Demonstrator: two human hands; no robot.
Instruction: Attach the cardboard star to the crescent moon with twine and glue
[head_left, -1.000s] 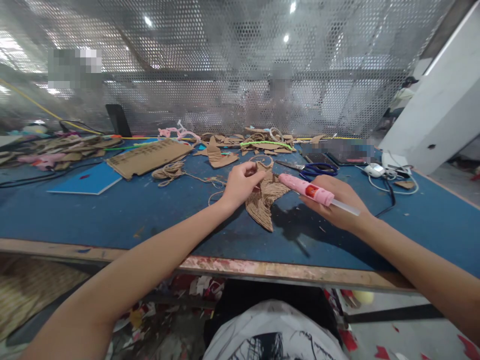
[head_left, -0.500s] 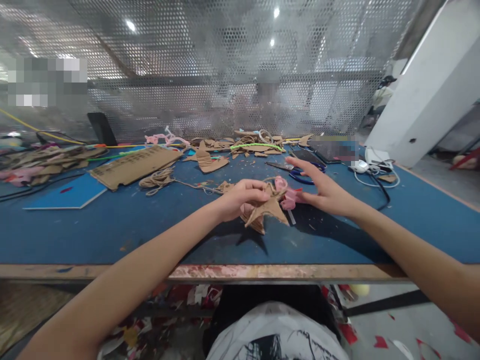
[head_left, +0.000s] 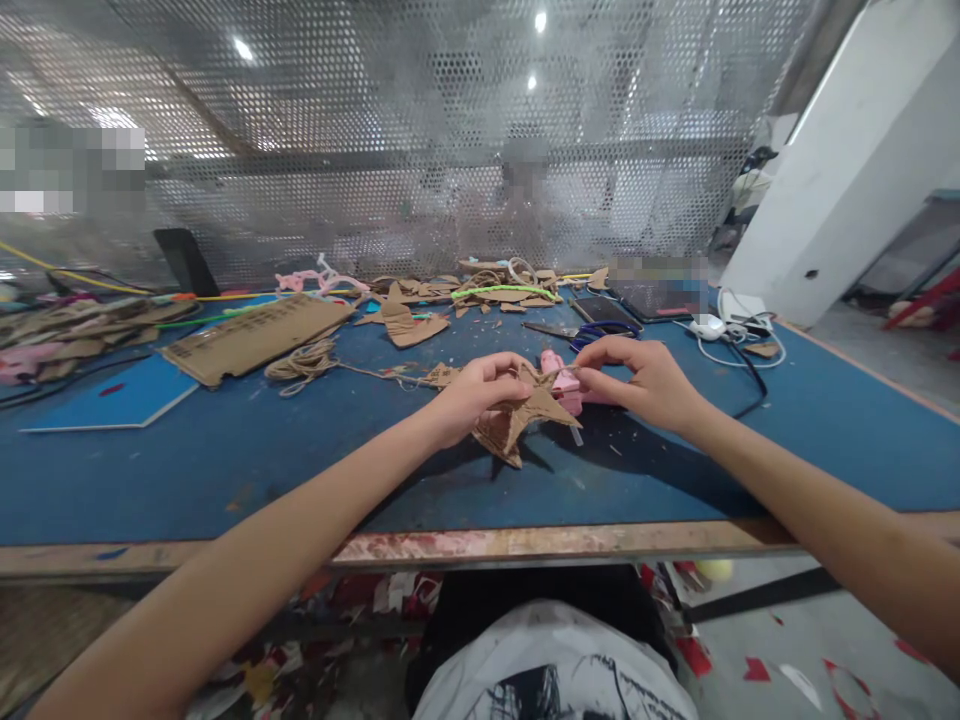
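A brown cardboard star (head_left: 529, 415) wrapped partly in twine is lifted a little above the blue table (head_left: 225, 450). My left hand (head_left: 472, 395) grips its left side with curled fingers. My right hand (head_left: 645, 385) pinches the star's upper right point. Behind the star, between my hands, a pink glue gun (head_left: 562, 385) lies on the table. A strand of twine runs from the star toward a loose twine coil (head_left: 304, 362) at the left.
Cardboard scraps (head_left: 409, 325), a large cardboard sheet (head_left: 251, 335) and a blue book (head_left: 112, 395) lie at the left. Blue-handled scissors (head_left: 592, 335), a phone (head_left: 600, 310) and white cables (head_left: 739, 330) lie at the back right. A perforated metal screen (head_left: 420, 150) closes off the table's far side.
My right hand has put the pink glue gun down on the table and moved to the star. My left hand has lifted and turned the star flat side up.
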